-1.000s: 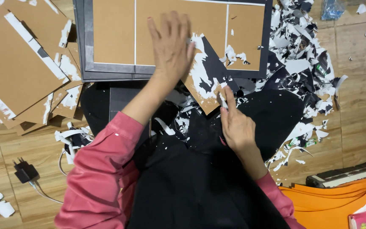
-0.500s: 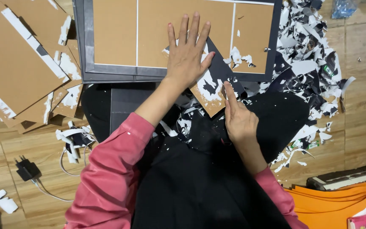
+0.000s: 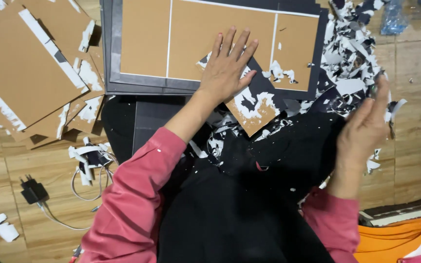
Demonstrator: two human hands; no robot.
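On a wood-plank floor [image 3: 415,160], a person in pink sleeves and a black apron [image 3: 249,214] works amid torn paper. Largest in view is a flat board [image 3: 147,39] of smooth brown card, split by thin white lines into panels and edged in dark grey, lying square at the top centre. To its left a loose stack of brown sheets [image 3: 20,73] fans out at angles, their faces streaked with ragged white strips where a covering layer has come away. To the right a heap of scraps [image 3: 352,63], black and white, curled and jagged, spreads from the board's corner down along the apron's edge.

The left hand [image 3: 227,68] lies palm-down with fingers spread wide, flat on a small brown piece [image 3: 254,109], a roughly diamond-shaped card with patchy white and black remnants on it. That piece rests partly over the board's lower edge and partly on the black material at the person's lap, its pointed corner toward the body.

The right hand [image 3: 364,129] is raised edge-on near the scraps, blurred, fingers straight and held together, well apart from the piece; whether anything is pinched at the fingertips cannot be told.

At lower left a black plug [image 3: 32,191] with a pale cable lies on the floor beside a small wad of paper [image 3: 88,158]. An orange cloth [image 3: 400,238] fills the lower right corner.
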